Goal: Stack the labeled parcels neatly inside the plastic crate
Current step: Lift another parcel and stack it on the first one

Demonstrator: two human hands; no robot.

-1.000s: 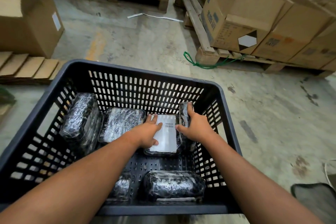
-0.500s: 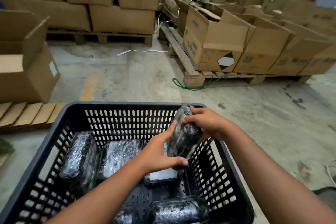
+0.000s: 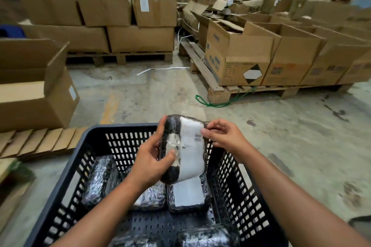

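A black-wrapped parcel with a white label [image 3: 188, 150] is held upright above the dark plastic crate [image 3: 80, 168]. My left hand [image 3: 152, 164] grips its lower left side and my right hand [image 3: 222, 136] pinches its upper right edge. On the crate floor lie several wrapped parcels: one at the left [image 3: 100, 182], one partly hidden under my left wrist [image 3: 152, 196], one label-up [image 3: 187, 194] below the held parcel, and one near the front wall [image 3: 208, 236].
Open cardboard box [image 3: 36, 90] and flattened cardboard [image 3: 36, 142] lie left of the crate. Pallets of cardboard boxes [image 3: 241, 54] stand behind and to the right, with a green cord [image 3: 218, 102] on the concrete floor.
The parcel came up out of the crate's right side and turned so its white label faces me. The view tilted up, showing more of the stacked boxes.
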